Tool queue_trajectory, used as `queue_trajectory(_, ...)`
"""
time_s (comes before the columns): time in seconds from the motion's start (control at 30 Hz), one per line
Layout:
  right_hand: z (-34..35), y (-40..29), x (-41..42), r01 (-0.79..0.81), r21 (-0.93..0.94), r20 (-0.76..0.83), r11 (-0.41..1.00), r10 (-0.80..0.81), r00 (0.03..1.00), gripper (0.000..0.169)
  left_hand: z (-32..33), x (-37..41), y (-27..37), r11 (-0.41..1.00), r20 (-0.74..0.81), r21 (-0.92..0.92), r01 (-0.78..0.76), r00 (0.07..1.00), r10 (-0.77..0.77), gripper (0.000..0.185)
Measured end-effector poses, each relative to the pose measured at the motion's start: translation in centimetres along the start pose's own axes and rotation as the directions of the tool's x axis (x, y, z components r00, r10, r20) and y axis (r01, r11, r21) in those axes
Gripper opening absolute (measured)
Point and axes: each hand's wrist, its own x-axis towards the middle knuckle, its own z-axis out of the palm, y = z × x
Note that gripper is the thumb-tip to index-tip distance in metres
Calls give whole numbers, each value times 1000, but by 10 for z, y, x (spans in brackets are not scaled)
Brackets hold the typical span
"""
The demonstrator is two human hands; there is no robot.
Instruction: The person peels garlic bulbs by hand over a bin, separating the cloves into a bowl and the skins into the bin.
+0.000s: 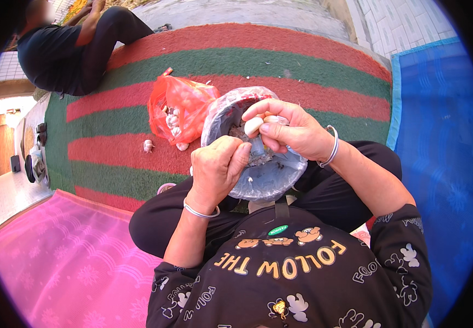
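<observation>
My right hand [300, 129] holds a smooth, pale peeled garlic clove [253, 126] between its fingertips. A second clove [276, 119], partly in its skin, rests against the same fingers. Beside it, my left hand [219, 170] is curled into a fist with the thumb against the bent forefinger. Whether anything is inside that fist is hidden; a small white bit shows at its outer edge. Both hands are over a round bin [267, 186] lined with a clear plastic bag, between my crossed legs. Scraps of peel lie in the bin.
Left of the bin lies a red plastic bag [183, 98] with garlic bulbs [172, 120] inside. One loose bulb [148, 146] is on the red-and-green striped carpet [109, 145]. A person [68, 53] sits at the upper left. Pink [76, 262] and blue [437, 135] mesh sheets flank me.
</observation>
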Motion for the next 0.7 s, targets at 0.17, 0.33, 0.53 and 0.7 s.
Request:
queue_trajectory(0.17, 6, 9, 2, 70, -115, -45, 991, -76, 996, 20, 9, -3, 4, 856, 30, -409, 315, 942, -333, 11)
queue_trajectory(0.33, 13, 14, 0, 60, -293, -74, 954, -86, 994, 16, 15, -3, 0, 859, -71, -396, 326, 921, -382, 6)
queue_trajectory(0.53, 17, 22, 0, 212, -664, -38, 717, -316, 948, 17, 21, -6, -5, 811, -107, -480, 334, 895, -432, 4)
queue_trajectory(0.7, 20, 18, 0, 62, -546, -140, 835, -164, 977, 16, 21, -5, -5, 666, -38, -648, 369, 858, -512, 5)
